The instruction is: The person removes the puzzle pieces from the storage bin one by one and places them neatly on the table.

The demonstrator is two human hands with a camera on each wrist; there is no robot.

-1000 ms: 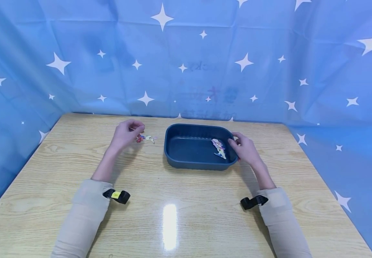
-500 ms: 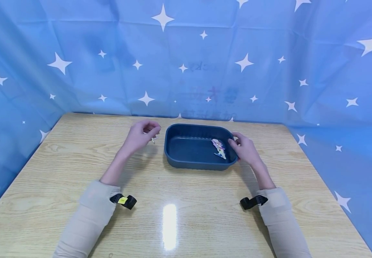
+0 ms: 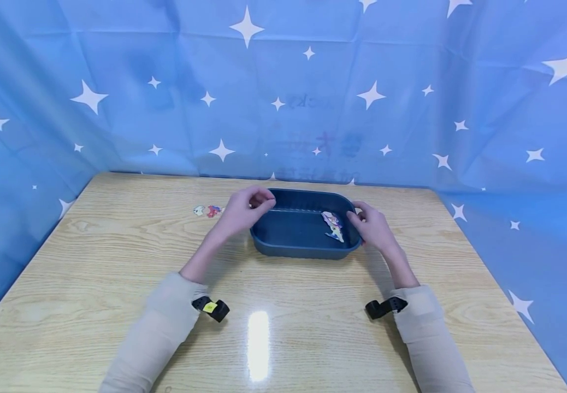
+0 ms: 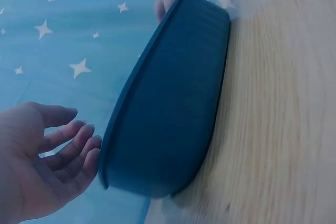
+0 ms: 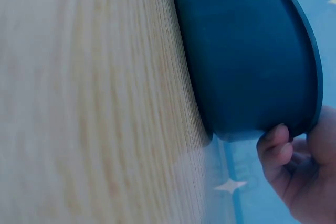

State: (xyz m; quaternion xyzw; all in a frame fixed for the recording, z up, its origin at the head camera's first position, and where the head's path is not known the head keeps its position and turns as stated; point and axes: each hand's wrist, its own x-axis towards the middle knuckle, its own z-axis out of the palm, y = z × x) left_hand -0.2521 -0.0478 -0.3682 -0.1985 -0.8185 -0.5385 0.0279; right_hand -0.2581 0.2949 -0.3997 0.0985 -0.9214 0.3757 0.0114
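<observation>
The left hand [image 3: 245, 210] is held above the left end of the tub [image 3: 293, 252], its fingers loosely curled and its thumb set a little apart from them; in the left wrist view nothing is seen to be held. The fingertips are brought close to the rim, though whether it is touched cannot be told. By the right hand [image 3: 374, 225] the opposite end of the tub is gripped, with the thumb laid over the rim and the fingers bent against the outside wall.

The dark blue tub is set upright on the table [image 3: 323, 338]. A colourful flat cut-out [image 3: 333, 225] is lying in its right part, near the right thumb — whether it is one piece or several is too small to tell. On the table to the left, a white piece [image 3: 198, 210] and a red piece [image 3: 213, 211] are laid in a row, and a third piece [image 3: 223, 209] is mostly hidden by the left hand.

Each wrist is fitted with a black camera [image 3: 217, 310] over a pale sleeve [image 3: 151, 327]. Behind the table, a blue cloth [image 3: 283, 65] patterned with white stars is hung.
</observation>
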